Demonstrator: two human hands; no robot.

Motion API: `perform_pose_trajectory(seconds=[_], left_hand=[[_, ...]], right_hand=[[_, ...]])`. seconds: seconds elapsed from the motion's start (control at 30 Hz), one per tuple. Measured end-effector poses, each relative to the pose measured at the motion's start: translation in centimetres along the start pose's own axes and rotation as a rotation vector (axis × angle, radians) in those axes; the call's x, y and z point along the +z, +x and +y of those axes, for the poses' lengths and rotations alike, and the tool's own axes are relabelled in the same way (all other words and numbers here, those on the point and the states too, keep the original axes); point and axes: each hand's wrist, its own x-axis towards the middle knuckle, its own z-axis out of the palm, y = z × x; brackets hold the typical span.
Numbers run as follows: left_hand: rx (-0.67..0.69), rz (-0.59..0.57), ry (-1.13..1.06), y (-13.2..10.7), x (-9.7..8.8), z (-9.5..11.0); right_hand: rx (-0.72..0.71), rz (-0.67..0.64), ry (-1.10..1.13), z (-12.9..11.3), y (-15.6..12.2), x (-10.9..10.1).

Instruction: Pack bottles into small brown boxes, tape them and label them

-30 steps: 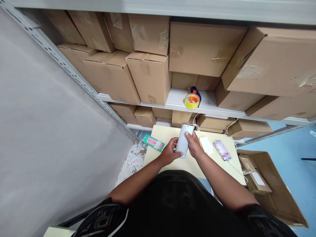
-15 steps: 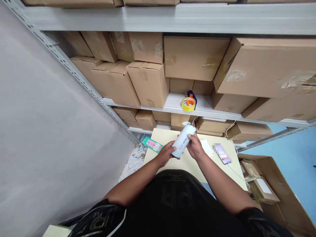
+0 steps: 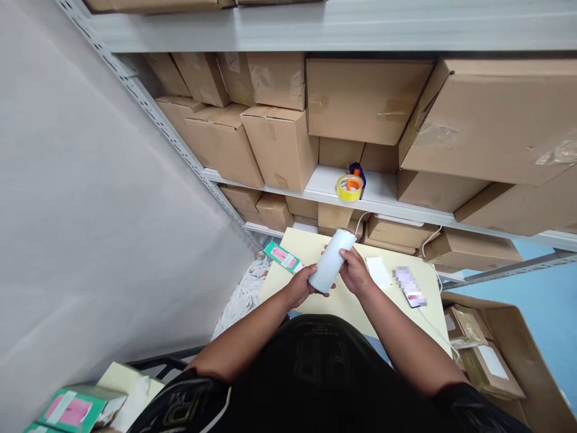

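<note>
A smooth, pale blue-white cylinder [image 3: 332, 262] is held at a slant above the cream table [image 3: 288, 240]. My left hand [image 3: 301, 285] grips its lower end, thumb on the near side and fingers beneath. Higher up on the right side, my right hand [image 3: 354, 270] is closed around it with the thumb on top. Its upper end shows a darker rim, and whatever is inside cannot be made out. A green box with a pink picture [image 3: 283, 257] lies on the table to the left of my hands. Right of them are a white paper [image 3: 378, 272] and a phone [image 3: 409, 287].
Cardboard boxes [image 3: 279, 144] fill the metal shelves [image 3: 288, 27] ahead. A yellow tape roll in a dispenser [image 3: 350, 187] sits on the middle shelf. An open carton with parcels [image 3: 536, 343] stands at right. More green boxes [image 3: 67, 409] are at lower left. White cables cross the table.
The cylinder has been turned in my hands: the printed side and a white flap at its top no longer show. My view has shifted slightly, bringing the lower-left green boxes in.
</note>
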Motion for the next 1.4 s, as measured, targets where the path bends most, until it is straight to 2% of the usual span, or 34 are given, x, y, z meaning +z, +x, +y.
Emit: perform_pose_trajectory(seconds=[0.1, 0.17, 0.23, 0.33, 0.4, 0.47, 0.57, 0.63, 0.7, 0.8, 0.87, 0.97, 1.07, 1.23, 1.4], left_hand=[[0.125, 0.094, 0.080, -0.4, 0.3, -0.1], [0.200, 0.137, 0.142, -0.7, 0.3, -0.1], [0.201, 0.111, 0.136, -0.9, -0.1, 0.3], [0.114, -0.036, 0.043, -1.2, -1.2, 0.9], [0.037, -0.111, -0.001, -1.2, -2.1, 1.1], [0.044, -0.106, 0.015, -1.0, -3.0, 1.1], [0.246, 0.023, 0.165, -1.0, -4.2, 1.3], [0.326, 0.069, 0.260, -1.2, -5.1, 1.8], [0.288, 0.040, 0.255, -1.5, -6.2, 2.5], [0.119, -0.094, 0.101, -1.9, -8.0, 3.6], [0.065, -0.148, 0.031, -2.1, -9.1, 4.1], [0.160, -0.099, 0.077, -2.3, -10.4, 4.5], [0.183, -0.068, 0.095, -2.4, -11.7, 4.9], [0.024, -0.210, -0.082, -2.2, -14.0, 5.2], [-0.097, -0.312, -0.102, -1.8, -14.3, 3.4]], right_hand=[[-0.131, 0.145, -0.078, 0.4, 0.1, 0.6], [-0.184, 0.174, -0.102, 0.7, 0.0, 1.1], [-0.143, 0.085, -0.066, 0.7, -0.2, 1.4], [-0.046, -0.091, 0.017, 0.3, -0.5, 1.7], [-0.034, -0.096, 0.021, 0.2, -0.4, 2.1], [-0.082, 0.014, -0.016, 0.3, 0.0, 2.9], [-0.223, 0.233, -0.084, 1.3, 0.6, 4.7], [-0.278, 0.301, -0.102, 2.2, 0.9, 6.1], [-0.259, 0.276, -0.092, 2.9, 1.0, 7.1], [-0.178, 0.211, -0.071, 3.5, 1.1, 8.4], [-0.172, 0.250, -0.091, 3.9, 1.3, 9.3], [-0.269, 0.375, -0.183, 4.9, 1.6, 11.0], [-0.317, 0.396, -0.276, 5.8, 1.7, 12.0], [-0.261, 0.402, -0.211, 5.7, 1.6, 11.6], [-0.093, 0.352, -0.223, 4.6, 2.2, 11.2]])
